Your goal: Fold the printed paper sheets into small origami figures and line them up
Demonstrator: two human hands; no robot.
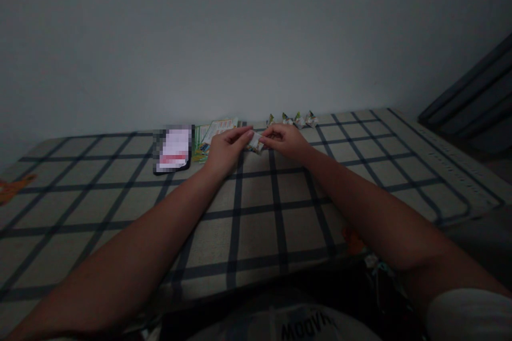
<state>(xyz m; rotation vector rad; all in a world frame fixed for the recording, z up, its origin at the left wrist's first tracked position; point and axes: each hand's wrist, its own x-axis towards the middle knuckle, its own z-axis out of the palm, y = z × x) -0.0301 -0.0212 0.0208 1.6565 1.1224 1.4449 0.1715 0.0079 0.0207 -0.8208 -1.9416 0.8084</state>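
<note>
Between my two hands, just above the checked tablecloth, is a small printed paper piece [255, 142], whitish with coloured patches; its exact kind is hard to make out in the dim light. My left hand [229, 148] pinches its left side between thumb and fingers. On the right side, my right hand [285, 141] grips it with thumb and forefinger. Behind my left hand lies a stack of printed green-and-white sheets [218, 130]. Past my right hand, several small pointed folded pieces [298, 119] stand in a row near the wall.
A phone-like device [174, 149] with a blurred bright screen lies left of the sheets. The checked cloth [256, 229] covers the table up to a plain wall [256, 37]. An orange object [16, 187] is at the far left edge. Dark slats [472, 85] rise at the right.
</note>
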